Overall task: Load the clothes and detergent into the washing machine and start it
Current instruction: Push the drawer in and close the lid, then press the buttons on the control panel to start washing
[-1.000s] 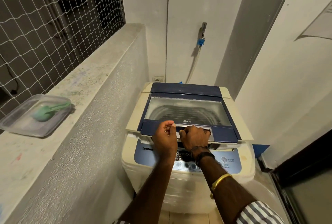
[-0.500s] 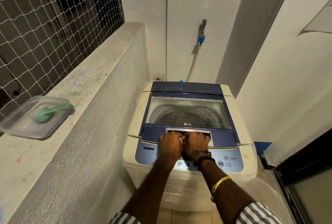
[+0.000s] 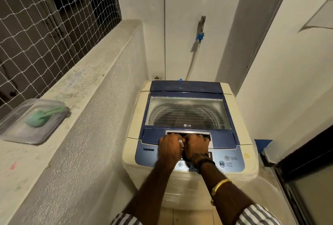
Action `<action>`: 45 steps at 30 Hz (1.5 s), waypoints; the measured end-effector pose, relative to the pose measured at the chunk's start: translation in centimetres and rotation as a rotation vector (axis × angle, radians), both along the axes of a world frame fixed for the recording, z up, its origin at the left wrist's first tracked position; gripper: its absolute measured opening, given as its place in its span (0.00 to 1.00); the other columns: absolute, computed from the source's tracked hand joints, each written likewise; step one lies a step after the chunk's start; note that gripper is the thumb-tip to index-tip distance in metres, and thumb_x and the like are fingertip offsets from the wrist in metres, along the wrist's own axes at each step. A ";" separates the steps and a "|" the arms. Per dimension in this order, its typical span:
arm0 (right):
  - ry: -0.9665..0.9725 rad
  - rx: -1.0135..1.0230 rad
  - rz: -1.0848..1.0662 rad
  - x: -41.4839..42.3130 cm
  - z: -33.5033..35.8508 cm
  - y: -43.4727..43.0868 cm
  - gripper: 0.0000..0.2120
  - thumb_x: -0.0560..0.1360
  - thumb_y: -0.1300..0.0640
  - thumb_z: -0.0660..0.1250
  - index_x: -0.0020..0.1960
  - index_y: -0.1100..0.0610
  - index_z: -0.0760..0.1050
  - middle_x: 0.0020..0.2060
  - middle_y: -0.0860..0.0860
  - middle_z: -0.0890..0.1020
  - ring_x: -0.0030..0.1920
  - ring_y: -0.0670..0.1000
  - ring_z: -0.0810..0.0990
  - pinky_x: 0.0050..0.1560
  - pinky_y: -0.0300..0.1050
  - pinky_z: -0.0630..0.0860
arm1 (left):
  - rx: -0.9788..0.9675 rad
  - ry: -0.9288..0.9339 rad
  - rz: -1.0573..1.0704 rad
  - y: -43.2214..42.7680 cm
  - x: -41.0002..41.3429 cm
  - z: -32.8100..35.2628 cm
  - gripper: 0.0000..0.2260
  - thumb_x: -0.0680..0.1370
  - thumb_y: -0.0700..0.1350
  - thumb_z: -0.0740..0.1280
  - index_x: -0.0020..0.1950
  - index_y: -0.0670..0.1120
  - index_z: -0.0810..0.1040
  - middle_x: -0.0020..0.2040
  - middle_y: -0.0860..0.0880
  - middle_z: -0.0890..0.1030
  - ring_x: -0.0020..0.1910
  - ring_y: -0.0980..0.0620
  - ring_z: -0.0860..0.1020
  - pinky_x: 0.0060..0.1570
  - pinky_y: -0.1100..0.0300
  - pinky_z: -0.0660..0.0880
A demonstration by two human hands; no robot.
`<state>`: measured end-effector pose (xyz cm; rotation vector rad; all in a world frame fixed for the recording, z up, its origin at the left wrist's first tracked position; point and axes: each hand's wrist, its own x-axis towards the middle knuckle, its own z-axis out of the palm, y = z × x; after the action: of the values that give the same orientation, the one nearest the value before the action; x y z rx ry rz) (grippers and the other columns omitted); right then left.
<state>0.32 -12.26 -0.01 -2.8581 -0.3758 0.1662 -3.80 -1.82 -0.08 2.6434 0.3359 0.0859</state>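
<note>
A cream and blue top-load washing machine (image 3: 133,116) stands in the corner ahead of me. Its blue-framed glass lid (image 3: 187,113) lies flat and closed, with the drum visible through it. My left hand (image 3: 169,148) and my right hand (image 3: 195,144) sit side by side with their fingers curled into the lid handle (image 3: 205,133) at its front edge. The control panel (image 3: 232,161), with power and start/pause buttons, runs below my wrists, which partly cover it. A clear plastic container (image 3: 10,125) with a green scoop (image 3: 38,118) inside rests on the ledge at left.
A concrete parapet (image 3: 86,80) topped with netting (image 3: 45,17) runs along the left. A tap with a blue hose fitting (image 3: 200,35) is on the back wall, and a socket (image 3: 157,76) sits behind the machine. A dark door frame (image 3: 306,152) is at right.
The lid was lifted a little a second ago and has come down flat. Both hands moved down with it and stay on the handle.
</note>
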 end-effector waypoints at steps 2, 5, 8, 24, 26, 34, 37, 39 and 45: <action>-0.001 0.004 -0.002 0.0 0.0 0.0 0.09 0.74 0.47 0.64 0.49 0.48 0.81 0.46 0.48 0.84 0.55 0.55 0.78 0.60 0.50 0.66 | 0.005 -0.007 -0.001 0.0 0.1 -0.1 0.07 0.79 0.49 0.67 0.48 0.48 0.83 0.43 0.49 0.85 0.44 0.49 0.83 0.53 0.51 0.80; -0.013 0.009 -0.003 0.0 0.0 0.1 0.09 0.73 0.48 0.64 0.48 0.47 0.81 0.46 0.48 0.84 0.55 0.54 0.79 0.60 0.51 0.66 | -0.013 0.008 0.010 0.0 0.1 -0.2 0.06 0.79 0.48 0.68 0.47 0.49 0.82 0.43 0.49 0.85 0.44 0.49 0.83 0.53 0.50 0.80; -0.015 0.010 -0.007 0.0 -0.2 0.1 0.09 0.74 0.47 0.64 0.48 0.47 0.81 0.46 0.48 0.84 0.55 0.54 0.79 0.59 0.50 0.66 | -0.026 0.004 0.014 0.0 0.1 -0.4 0.05 0.78 0.48 0.68 0.46 0.49 0.82 0.42 0.49 0.85 0.44 0.49 0.83 0.54 0.50 0.79; -0.045 0.054 -0.060 -0.2 -0.5 0.2 0.07 0.75 0.49 0.64 0.46 0.47 0.81 0.42 0.45 0.83 0.50 0.51 0.79 0.58 0.48 0.66 | 0.007 -0.005 0.048 0.1 0.4 -0.8 0.07 0.79 0.50 0.68 0.46 0.49 0.83 0.42 0.50 0.85 0.44 0.51 0.83 0.56 0.54 0.77; -0.056 0.045 -0.053 -0.3 -0.5 0.1 0.07 0.76 0.49 0.64 0.47 0.47 0.81 0.42 0.45 0.83 0.51 0.51 0.79 0.57 0.48 0.65 | 0.002 -0.010 0.061 0.1 0.5 -1.0 0.07 0.79 0.51 0.67 0.46 0.50 0.83 0.41 0.50 0.85 0.43 0.51 0.82 0.56 0.53 0.77; -0.048 0.060 -0.057 -0.5 -0.6 0.0 0.08 0.76 0.50 0.63 0.49 0.46 0.81 0.43 0.45 0.83 0.51 0.51 0.78 0.57 0.49 0.64 | -0.008 0.007 0.091 -0.1 0.5 -1.2 0.11 0.80 0.54 0.64 0.48 0.50 0.83 0.43 0.51 0.85 0.46 0.50 0.81 0.59 0.52 0.72; -0.049 0.057 -0.060 -0.5 -0.5 0.0 0.08 0.76 0.49 0.62 0.48 0.46 0.81 0.43 0.45 0.83 0.51 0.52 0.78 0.57 0.48 0.65 | 0.011 -0.004 0.096 -0.1 0.4 -1.2 0.09 0.80 0.53 0.65 0.48 0.50 0.83 0.44 0.50 0.85 0.47 0.50 0.81 0.58 0.53 0.72; -0.055 0.058 -0.059 -0.6 -0.4 0.0 0.09 0.76 0.49 0.62 0.49 0.46 0.81 0.43 0.46 0.83 0.51 0.52 0.78 0.57 0.48 0.65 | 0.018 -0.001 0.092 -0.1 0.3 -1.2 0.09 0.80 0.53 0.65 0.49 0.51 0.82 0.45 0.50 0.85 0.48 0.50 0.81 0.58 0.54 0.72; -0.068 0.078 -0.057 -1.0 -0.3 0.0 0.09 0.76 0.50 0.62 0.49 0.46 0.80 0.44 0.46 0.83 0.51 0.52 0.78 0.56 0.48 0.65 | 0.022 -0.011 0.075 -0.2 0.0 -0.9 0.11 0.81 0.54 0.63 0.48 0.50 0.82 0.43 0.51 0.85 0.46 0.50 0.81 0.59 0.52 0.72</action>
<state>-0.67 -12.30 -0.34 -2.7986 -0.3070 0.0429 -3.81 -2.02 -0.95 2.6511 0.4334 0.1290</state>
